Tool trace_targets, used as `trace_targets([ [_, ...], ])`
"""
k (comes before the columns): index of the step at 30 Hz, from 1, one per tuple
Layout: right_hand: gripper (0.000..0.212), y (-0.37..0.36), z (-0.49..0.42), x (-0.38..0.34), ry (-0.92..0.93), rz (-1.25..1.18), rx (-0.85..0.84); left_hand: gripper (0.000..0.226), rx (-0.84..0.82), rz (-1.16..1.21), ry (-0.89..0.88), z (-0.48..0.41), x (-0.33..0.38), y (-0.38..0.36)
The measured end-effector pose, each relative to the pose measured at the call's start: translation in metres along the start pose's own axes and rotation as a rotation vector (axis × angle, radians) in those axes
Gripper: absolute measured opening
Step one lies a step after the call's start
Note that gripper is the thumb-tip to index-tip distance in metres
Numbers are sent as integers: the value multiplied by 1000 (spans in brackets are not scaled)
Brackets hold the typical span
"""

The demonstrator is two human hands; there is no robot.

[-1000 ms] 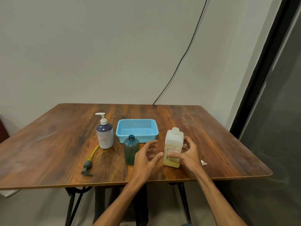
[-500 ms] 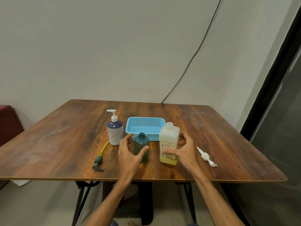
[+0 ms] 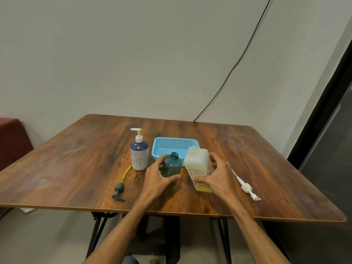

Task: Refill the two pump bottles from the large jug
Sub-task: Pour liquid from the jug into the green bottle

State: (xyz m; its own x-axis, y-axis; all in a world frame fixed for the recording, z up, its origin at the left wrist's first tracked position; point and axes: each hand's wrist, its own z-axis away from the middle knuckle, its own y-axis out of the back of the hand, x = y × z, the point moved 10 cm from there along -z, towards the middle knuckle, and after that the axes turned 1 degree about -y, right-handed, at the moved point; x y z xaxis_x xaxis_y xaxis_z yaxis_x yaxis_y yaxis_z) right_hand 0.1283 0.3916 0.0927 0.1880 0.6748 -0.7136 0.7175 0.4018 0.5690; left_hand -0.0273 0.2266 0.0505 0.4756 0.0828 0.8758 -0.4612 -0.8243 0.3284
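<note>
At the near edge of the tabletop (image 3: 76,168): two bare forearms extend over the wood toward the middle.
green pump head (image 3: 118,189): lies loose on its side, left of the hands, its yellow tube pointing away toward the white pump bottle (image 3: 139,159).
white pump head (image 3: 246,187): lies loose on its side, right of the hands, its thin tube pointing away toward the jug (image 3: 198,161).
left hand (image 3: 158,178): grip clamped on the green bottle (image 3: 171,166), thumb across the front, fingers curled round the left side.
right hand (image 3: 219,178): grip clamped on the jug, thumb on the front label, fingers curled round the right side.
green bottle: stands upright mid-tabletop, its neck open.
jug: pale yellow, base on the tabletop, just beside the green bottle on its right; the top is blurred, so I cannot tell whether it is capped.
white pump bottle: upright with its pump fitted, just left of the green bottle, apart from both hands.
blue basket (image 3: 171,147): sits behind the green bottle and the jug, partly hidden by them.
black cable (image 3: 238,63): runs down the wall to the far edge of the tabletop.
</note>
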Motion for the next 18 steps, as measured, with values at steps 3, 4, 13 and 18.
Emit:
trace_targets([
  [3,86,5,-7,-10,70,93,10,82,8,-58,-43,-4,8,7],
  [4,88,7,-9,-12,90,121,17,83,9,-68,-45,-5,9,9],
  [13,87,12,-19,-30,193,308,14,82,3,-113,-69,-7,20,16],
  [18,85,11,-22,-36,220,398,-4,82,-7,-132,-86,-7,23,16],
])
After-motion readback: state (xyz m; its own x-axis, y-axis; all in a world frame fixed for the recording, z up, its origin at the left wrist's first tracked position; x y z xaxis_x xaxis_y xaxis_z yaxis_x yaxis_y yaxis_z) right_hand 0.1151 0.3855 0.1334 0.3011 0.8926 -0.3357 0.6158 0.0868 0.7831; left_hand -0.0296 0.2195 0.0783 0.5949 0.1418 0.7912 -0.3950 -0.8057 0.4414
